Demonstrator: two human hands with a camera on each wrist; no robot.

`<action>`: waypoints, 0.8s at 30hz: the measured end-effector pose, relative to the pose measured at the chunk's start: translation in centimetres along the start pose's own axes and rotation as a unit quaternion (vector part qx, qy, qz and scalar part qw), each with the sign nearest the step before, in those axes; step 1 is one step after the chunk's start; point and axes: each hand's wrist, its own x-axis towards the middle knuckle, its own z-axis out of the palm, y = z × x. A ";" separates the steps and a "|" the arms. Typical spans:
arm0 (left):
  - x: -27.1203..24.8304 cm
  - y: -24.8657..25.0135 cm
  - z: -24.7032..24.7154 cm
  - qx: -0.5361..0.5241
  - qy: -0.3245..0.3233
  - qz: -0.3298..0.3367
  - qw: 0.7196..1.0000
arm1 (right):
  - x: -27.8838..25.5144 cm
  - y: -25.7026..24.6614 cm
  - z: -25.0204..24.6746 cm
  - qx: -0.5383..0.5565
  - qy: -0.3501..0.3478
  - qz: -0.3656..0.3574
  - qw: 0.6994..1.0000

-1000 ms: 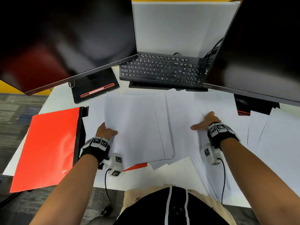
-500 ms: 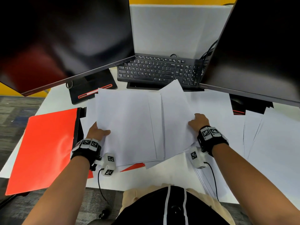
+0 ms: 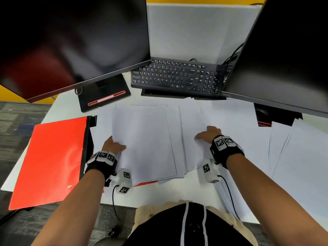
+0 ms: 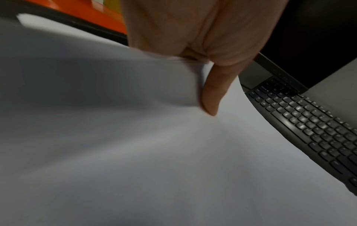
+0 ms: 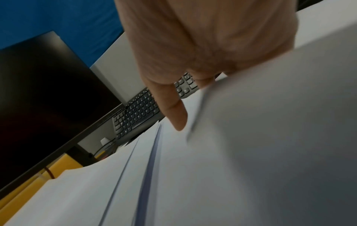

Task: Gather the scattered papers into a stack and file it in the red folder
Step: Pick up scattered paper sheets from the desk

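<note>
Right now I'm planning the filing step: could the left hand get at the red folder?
Probably yes: the red folder lies flat just outside the left hand, nothing between, though that hand grips the papers.

1. A black full-size keyboard with white lettering point(image 3: 177, 77) lies at twelve o'clock on the white desk top point(image 3: 67, 105), its left end tucked under a screen.
2. A large dark flat monitor point(image 3: 71, 41) tilts over the desk at ten o'clock.
3. A flat black monitor base with a red-edged slot point(image 3: 104, 94) rests on the desk at eleven o'clock, just beside the keyboard.
4. A second dark flat monitor point(image 3: 287, 50) leans in at two o'clock, with black cables point(image 3: 232, 55) at its left edge.
5. A pale grey partition panel point(image 3: 195, 32) stands behind the keyboard, a yellow wall strip point(image 3: 195, 0) above it.
6. Grey patterned carpet point(image 3: 16, 121) shows at nine o'clock.
</note>
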 end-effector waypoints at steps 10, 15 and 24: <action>-0.8 1.3 1.3 -0.011 0.006 0.033 0.999 | -2.9 -0.9 -3.7 -0.061 0.169 -0.177 0.968; -1.3 2.5 2.9 -0.025 -0.034 0.015 0.999 | -7.0 -2.4 -9.7 -0.086 0.372 -0.209 0.900; -3.2 3.4 5.6 -0.145 -0.073 -0.003 0.987 | -7.0 -2.1 -10.2 0.217 0.323 -0.231 0.892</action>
